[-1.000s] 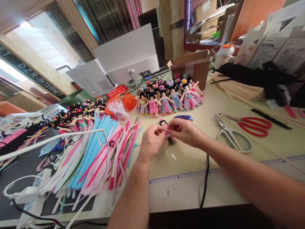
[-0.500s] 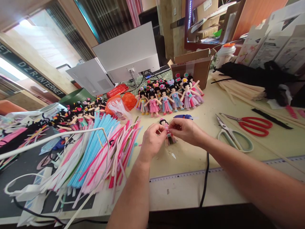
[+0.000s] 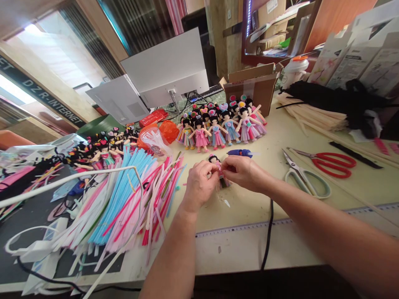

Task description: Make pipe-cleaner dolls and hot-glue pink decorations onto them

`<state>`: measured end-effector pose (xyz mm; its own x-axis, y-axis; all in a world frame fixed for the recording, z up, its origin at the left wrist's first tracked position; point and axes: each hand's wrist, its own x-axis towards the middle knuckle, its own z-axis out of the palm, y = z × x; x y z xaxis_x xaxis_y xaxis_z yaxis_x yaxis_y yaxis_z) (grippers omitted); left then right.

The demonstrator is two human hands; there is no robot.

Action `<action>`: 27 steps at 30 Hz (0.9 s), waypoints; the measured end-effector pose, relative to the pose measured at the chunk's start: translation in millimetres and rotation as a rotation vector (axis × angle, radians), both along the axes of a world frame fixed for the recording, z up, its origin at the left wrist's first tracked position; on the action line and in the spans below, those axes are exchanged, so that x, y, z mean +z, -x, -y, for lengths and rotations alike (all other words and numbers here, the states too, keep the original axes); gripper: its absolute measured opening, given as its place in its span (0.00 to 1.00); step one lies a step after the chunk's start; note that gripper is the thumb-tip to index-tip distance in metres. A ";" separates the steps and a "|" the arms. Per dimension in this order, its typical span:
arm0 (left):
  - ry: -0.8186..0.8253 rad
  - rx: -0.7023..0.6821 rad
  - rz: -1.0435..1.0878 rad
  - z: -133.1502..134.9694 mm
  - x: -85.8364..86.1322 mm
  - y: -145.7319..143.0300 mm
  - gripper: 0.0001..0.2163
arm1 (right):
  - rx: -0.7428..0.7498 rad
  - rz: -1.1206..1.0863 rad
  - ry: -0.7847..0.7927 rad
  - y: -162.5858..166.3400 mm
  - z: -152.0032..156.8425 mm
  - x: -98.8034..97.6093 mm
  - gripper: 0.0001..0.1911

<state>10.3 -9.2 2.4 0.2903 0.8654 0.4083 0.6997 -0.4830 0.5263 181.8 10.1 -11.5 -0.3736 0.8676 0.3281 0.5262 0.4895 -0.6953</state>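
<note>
A small pipe-cleaner doll (image 3: 215, 160) with black hair and a pink top stands between my hands over the pale tabletop. My left hand (image 3: 202, 179) closes its fingers on the doll's left side as I see it. From the other side my right hand (image 3: 240, 169) pinches at the doll's middle, and both hands cover much of its body. Just behind my right hand lies a blue glue gun (image 3: 239, 153). A crowd of finished-looking dolls (image 3: 215, 132) in pink, blue and purple skirts stands behind it.
Bundles of coloured pipe cleaners (image 3: 124, 207) spread over the left side. Green-handled scissors (image 3: 307, 180) and red-handled scissors (image 3: 332, 162) lie to the right. A black cord (image 3: 270, 232) crosses the front edge. Behind the dolls are a cardboard box (image 3: 249, 89) and a monitor (image 3: 168, 62).
My fingers have shifted slightly on the doll, with the left hand turned more over it. The right hand has drawn down a little, uncovering more of the glue gun.
</note>
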 end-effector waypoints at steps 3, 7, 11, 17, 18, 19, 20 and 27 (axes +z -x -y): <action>-0.021 0.005 -0.064 2.4 1.0 -1.1 0.05 | 0.011 0.035 -0.039 -0.8 -0.1 -1.0 0.04; -0.023 0.024 -0.102 4.1 0.8 -3.6 0.05 | 0.019 0.040 -0.046 -1.1 -1.1 -1.9 0.05; -0.021 0.076 -0.053 2.5 -1.9 -6.0 0.05 | -0.010 -0.045 0.057 -1.2 -3.0 -2.4 0.02; -0.005 0.093 0.037 -0.7 -3.6 -6.8 0.06 | -0.007 -0.182 0.158 -0.8 -3.8 -2.3 0.03; -0.006 0.090 0.039 -0.8 -3.7 -6.6 0.06 | -0.008 -0.171 0.144 -0.8 -3.6 -1.8 0.02; -0.008 0.087 0.035 -0.7 -3.8 -6.4 0.06 | -0.010 -0.152 0.125 -0.7 -3.3 -1.2 0.02; -0.011 0.082 0.026 -0.5 -3.8 -6.3 0.05 | -0.015 -0.128 0.104 -0.8 -2.9 -0.4 0.02; -0.052 0.061 -0.106 2.7 -2.3 -8.2 0.05 | -0.029 0.009 0.005 -1.8 -0.3 2.8 0.03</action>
